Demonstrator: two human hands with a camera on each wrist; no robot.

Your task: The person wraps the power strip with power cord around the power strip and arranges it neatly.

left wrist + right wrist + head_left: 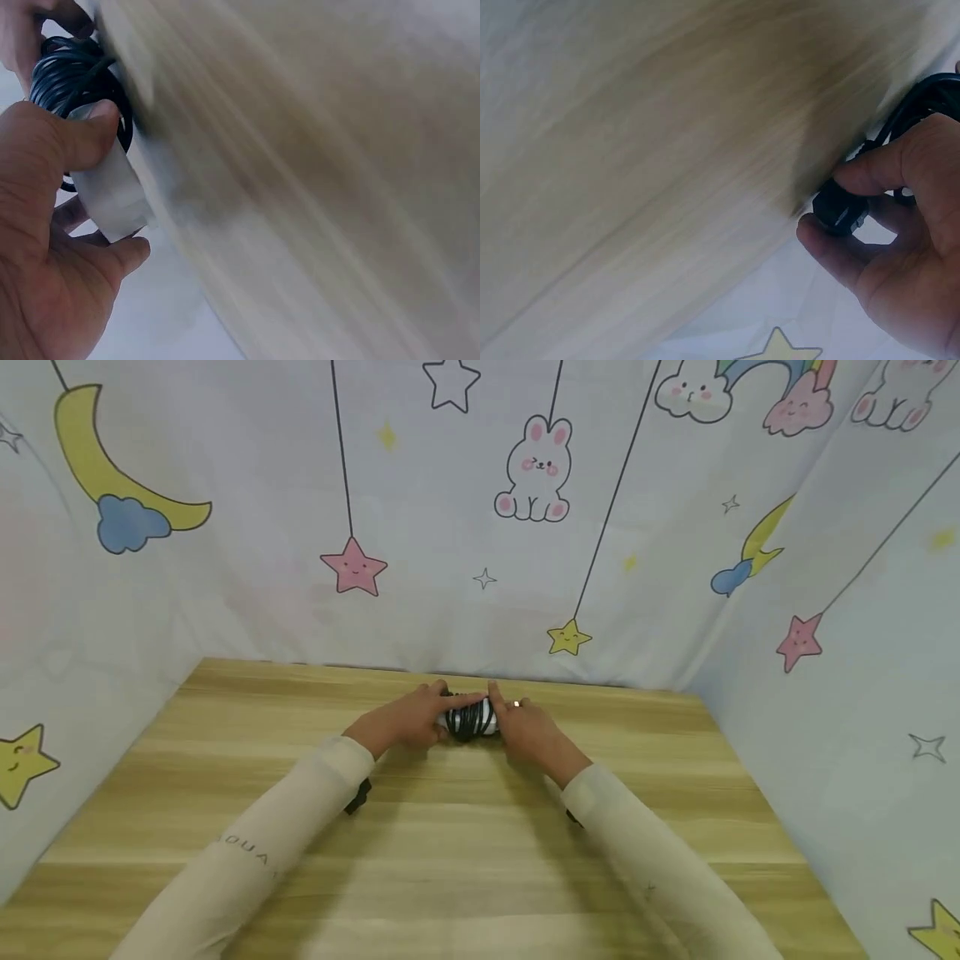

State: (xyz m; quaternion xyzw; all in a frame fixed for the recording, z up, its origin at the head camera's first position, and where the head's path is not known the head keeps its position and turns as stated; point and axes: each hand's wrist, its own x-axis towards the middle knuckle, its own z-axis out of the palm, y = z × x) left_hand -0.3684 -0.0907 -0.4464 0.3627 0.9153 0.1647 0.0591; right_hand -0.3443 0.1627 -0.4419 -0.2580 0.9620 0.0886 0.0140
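Near the table's far edge, a white block-like body (112, 191) has a black cable (468, 720) wound round its middle in several loops. My left hand (415, 717) grips the body's left end, thumb on one face and fingers on the other, as the left wrist view shows. At the other end, my right hand (531, 735) pinches a small black plug-like end piece (838, 206) between thumb and fingers. Its exact kind cannot be made out. The coils (937, 97) run just beside the right thumb. My fingers hide part of the body.
The wood-grain table (450, 860) reaches back to a white printed cloth (450, 618), which also hangs on both sides. A dark strap-like piece (358, 797) shows under the left forearm, and another dark piece (573, 818) shows by the right sleeve.
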